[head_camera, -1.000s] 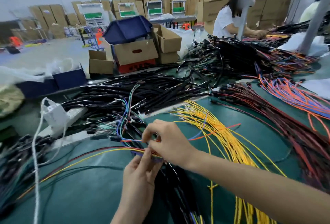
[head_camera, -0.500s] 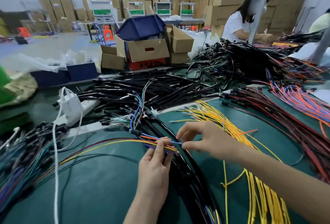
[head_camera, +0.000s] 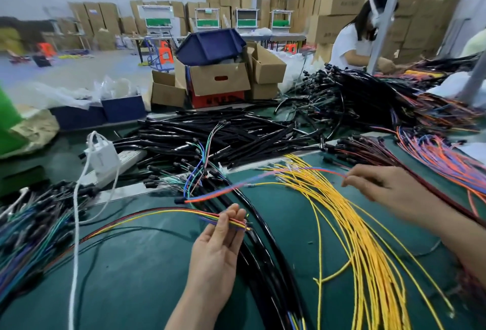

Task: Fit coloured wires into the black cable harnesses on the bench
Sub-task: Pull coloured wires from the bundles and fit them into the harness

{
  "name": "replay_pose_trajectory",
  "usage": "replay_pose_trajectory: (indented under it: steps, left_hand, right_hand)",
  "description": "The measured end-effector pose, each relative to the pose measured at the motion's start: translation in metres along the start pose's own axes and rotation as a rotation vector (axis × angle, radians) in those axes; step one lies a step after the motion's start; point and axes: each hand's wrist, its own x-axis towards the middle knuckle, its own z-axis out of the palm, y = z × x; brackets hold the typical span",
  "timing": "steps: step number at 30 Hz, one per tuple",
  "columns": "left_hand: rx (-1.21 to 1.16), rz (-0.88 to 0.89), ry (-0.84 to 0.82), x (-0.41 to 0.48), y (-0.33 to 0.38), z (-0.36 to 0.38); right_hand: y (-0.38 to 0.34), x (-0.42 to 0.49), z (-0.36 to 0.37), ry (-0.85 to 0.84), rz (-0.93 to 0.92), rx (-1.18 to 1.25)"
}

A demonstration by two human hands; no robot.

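While the green table (head_camera: 147, 272) carries everything, black harnesses (head_camera: 210, 138) sit piled at its far centre, more running toward the camera between the hands. Yellow wires (head_camera: 363, 237) fan across the right side. Left hand (head_camera: 214, 248), palm up, grips a small bundle of coloured wires (head_camera: 163, 215) at the fingertips. Right hand (head_camera: 381, 185) pinches an orange and blue wire pair (head_camera: 236, 188), pulled taut from a black connector (head_camera: 179, 200) near the bundle.
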Motion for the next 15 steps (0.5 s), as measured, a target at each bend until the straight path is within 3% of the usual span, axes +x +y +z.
replay_pose_trajectory:
  steps: [5, 8, 10, 13, 15]
  left_hand:
    - [0.127, -0.004, -0.077, -0.005, -0.003, -0.001]
    - [0.173, -0.011, -0.124, -0.008, -0.002, -0.002]
    - [0.209, -0.009, -0.152, -0.01, -0.002, -0.003]
    - [0.224, -0.01, -0.158, -0.01, -0.003, -0.005]
    - [0.221, -0.008, -0.162, -0.01, -0.003, -0.005]
  right_hand:
    - [-0.066, -0.008, 0.057, -0.156, -0.043, 0.212]
    - [-0.102, 0.0, 0.085, -0.102, -0.081, 0.298]
    - [-0.119, 0.01, 0.098, -0.06, -0.027, 0.447]
    - [-0.131, 0.02, 0.114, -0.127, 0.107, 0.71]
    - [-0.13, 0.024, 0.123, -0.09, 0.078, 0.59]
